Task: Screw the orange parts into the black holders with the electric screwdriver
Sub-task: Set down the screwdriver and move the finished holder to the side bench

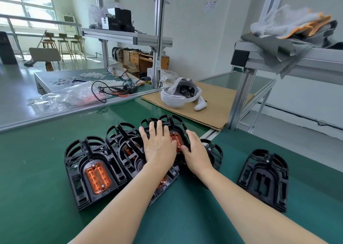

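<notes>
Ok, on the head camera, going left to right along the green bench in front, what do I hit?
Black holder with an orange part → left hand → right hand, both on the pile of holders → lone empty black holder.

Black holders (263, 178) sitting on green mat (46, 216), orange parts (98, 177) glowing translucent; headset (178, 95) showing white.
</notes>
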`<state>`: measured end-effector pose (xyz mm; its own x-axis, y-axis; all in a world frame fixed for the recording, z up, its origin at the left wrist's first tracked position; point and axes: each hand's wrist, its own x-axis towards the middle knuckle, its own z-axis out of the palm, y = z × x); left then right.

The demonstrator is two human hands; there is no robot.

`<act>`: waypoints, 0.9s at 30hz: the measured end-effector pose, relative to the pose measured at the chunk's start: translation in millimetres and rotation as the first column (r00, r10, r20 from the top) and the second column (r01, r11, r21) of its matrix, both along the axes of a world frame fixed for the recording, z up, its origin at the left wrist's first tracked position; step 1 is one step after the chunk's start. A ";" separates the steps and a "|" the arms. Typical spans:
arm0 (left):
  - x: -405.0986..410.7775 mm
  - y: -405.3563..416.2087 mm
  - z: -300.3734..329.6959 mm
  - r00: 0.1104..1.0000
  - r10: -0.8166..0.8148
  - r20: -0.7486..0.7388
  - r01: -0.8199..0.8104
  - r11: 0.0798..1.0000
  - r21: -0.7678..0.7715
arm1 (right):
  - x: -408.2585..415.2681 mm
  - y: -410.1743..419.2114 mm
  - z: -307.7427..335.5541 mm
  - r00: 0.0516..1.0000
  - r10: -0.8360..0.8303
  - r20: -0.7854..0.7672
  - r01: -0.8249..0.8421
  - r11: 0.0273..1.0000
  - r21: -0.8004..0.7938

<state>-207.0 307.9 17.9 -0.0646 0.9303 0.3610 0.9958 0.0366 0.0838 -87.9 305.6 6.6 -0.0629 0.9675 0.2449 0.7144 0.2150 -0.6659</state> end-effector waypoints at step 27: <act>55.6 -36.0 6.8 0.924 -0.321 0.207 0.271 0.933 0.237 | 37.9 -81.0 0.8 0.987 -0.143 0.068 0.138 0.987 0.081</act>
<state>-151.4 271.9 24.7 0.0948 0.8298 0.5500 0.9079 -0.2987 0.2942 -50.0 224.6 7.3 0.0520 0.9468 0.3177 0.7873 0.1569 -0.5963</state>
